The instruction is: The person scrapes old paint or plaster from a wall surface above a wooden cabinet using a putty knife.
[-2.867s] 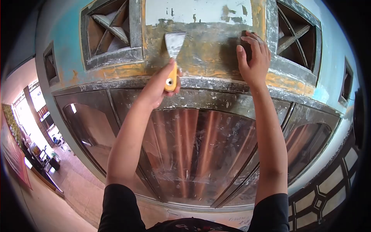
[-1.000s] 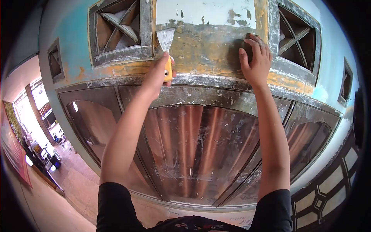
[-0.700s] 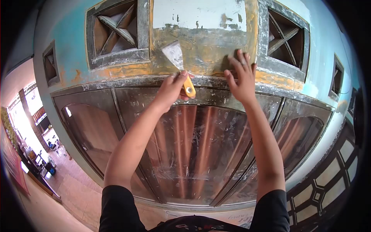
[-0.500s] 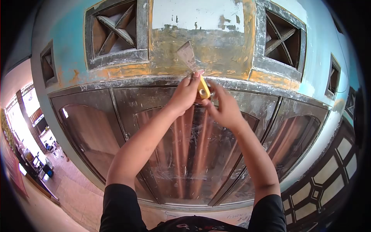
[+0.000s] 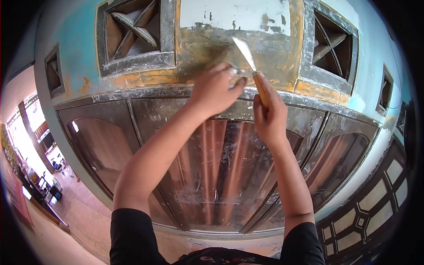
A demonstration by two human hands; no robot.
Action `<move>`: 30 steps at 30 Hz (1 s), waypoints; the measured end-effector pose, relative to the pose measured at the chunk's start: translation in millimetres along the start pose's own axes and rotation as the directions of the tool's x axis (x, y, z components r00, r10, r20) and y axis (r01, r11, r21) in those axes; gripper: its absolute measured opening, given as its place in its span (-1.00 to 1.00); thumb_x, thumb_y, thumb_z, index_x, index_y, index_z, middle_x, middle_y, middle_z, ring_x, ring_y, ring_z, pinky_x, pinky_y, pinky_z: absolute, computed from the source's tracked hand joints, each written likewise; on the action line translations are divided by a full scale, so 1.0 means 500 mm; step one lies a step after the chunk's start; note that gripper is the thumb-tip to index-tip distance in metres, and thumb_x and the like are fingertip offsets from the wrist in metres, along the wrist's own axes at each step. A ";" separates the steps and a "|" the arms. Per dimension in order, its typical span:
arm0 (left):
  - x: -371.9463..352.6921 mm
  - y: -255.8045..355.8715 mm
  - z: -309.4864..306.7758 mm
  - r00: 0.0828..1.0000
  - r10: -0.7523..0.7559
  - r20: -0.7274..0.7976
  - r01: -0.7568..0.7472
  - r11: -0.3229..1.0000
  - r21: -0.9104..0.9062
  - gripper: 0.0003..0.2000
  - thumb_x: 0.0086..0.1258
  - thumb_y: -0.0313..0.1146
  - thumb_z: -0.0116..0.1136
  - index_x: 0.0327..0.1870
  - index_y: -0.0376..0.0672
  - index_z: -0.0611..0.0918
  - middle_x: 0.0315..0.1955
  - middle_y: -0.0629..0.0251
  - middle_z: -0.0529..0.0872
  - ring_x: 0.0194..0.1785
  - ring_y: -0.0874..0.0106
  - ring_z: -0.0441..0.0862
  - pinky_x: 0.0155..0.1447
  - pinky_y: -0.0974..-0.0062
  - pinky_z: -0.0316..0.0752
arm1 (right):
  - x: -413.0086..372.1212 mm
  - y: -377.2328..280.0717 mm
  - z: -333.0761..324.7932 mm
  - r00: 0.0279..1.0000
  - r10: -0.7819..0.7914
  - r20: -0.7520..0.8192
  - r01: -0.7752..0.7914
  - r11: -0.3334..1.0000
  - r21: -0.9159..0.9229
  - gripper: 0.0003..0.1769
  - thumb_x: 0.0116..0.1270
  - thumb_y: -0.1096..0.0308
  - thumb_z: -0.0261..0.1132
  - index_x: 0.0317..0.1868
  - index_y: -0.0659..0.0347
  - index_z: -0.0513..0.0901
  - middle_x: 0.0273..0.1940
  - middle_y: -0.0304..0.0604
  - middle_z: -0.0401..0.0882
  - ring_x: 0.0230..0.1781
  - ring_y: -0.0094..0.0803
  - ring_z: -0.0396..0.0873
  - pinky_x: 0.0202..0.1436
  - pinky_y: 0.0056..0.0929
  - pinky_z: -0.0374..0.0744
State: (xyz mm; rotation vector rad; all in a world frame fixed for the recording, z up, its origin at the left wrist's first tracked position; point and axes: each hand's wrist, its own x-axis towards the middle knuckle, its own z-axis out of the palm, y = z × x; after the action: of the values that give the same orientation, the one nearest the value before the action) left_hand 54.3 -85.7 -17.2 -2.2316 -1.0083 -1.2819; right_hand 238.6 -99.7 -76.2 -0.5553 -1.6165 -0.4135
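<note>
My right hand [image 5: 271, 115] is closed round the yellow-brown handle of a putty knife [image 5: 244, 52]. Its pale blade points up and to the left in front of the dark, stained wall patch [image 5: 269, 57]. My left hand [image 5: 215, 92] is beside it on the left, near the lower part of that patch, with fingers bent and smeared by motion. A small greyish-white thing [image 5: 236, 70] shows at its fingertips, too blurred to name. The two hands are apart.
Below runs a worn wooden ledge [image 5: 154, 91] over dark window panels [image 5: 221, 176] with reddish curtains behind. Square vents with crossed bars, a left vent [image 5: 134, 33] and a right vent [image 5: 333, 43], flank the patch. A dark panelled door [image 5: 369, 205] stands at lower right.
The putty knife has passed from my left hand to my right, its blade now turned edge-on. My left hand has moved slightly up, and my right hand has shifted right.
</note>
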 end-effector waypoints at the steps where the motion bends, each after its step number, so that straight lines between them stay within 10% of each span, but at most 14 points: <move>1: 0.006 -0.019 -0.013 0.999 -0.036 -0.017 0.038 0.989 0.141 -0.64 0.56 -0.05 0.15 0.09 -0.12 0.73 0.12 0.15 0.73 0.24 0.09 0.63 0.37 0.17 0.48 | 0.009 -0.005 -0.005 0.999 0.038 0.023 -0.038 0.999 -0.010 -0.34 0.39 0.55 0.28 0.49 0.03 0.50 -0.13 0.14 0.65 -0.19 0.01 0.68 -0.14 -0.16 0.63; 7: 0.008 -0.222 -0.050 0.913 0.163 -0.373 0.065 0.846 0.529 -0.51 0.51 -0.05 0.14 0.43 0.12 0.57 0.57 0.18 0.32 0.61 0.06 0.21 0.62 -0.09 0.06 | 0.051 -0.001 0.028 1.000 0.004 0.025 0.003 0.962 -0.274 -0.40 0.45 0.39 0.29 0.49 -0.01 0.45 -0.14 0.06 0.60 -0.23 0.08 0.68 -0.21 -0.03 0.64; 11: -0.014 -0.283 -0.034 0.920 0.207 -0.331 0.016 0.827 0.562 -0.34 0.47 -0.01 0.13 0.62 0.33 0.34 0.66 0.18 0.16 0.69 0.02 0.05 0.66 -0.25 -0.11 | 0.040 0.010 0.079 0.996 0.065 0.054 -0.043 0.940 -0.339 -0.47 0.48 0.25 0.28 0.42 0.00 0.43 -0.11 0.05 0.67 -0.30 0.07 0.73 -0.32 -0.05 0.67; 30: -0.016 -0.276 -0.024 0.905 0.213 -0.368 0.016 0.847 0.531 -0.36 0.43 -0.04 0.19 0.58 0.29 0.42 0.65 0.18 0.21 0.69 0.02 0.08 0.64 -0.24 -0.05 | 0.086 -0.085 0.181 0.973 0.185 -0.136 -0.225 0.884 -0.410 -0.63 0.42 0.22 0.33 0.17 0.05 0.50 -0.47 -0.04 0.69 -0.49 0.00 0.71 -0.44 -0.05 0.58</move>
State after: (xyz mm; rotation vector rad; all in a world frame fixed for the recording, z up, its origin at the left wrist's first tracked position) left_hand -57.5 -3.3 -22.1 -1.4936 -0.9182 -1.1846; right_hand 137.6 -78.0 -42.5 -1.0135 -1.3621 -0.6277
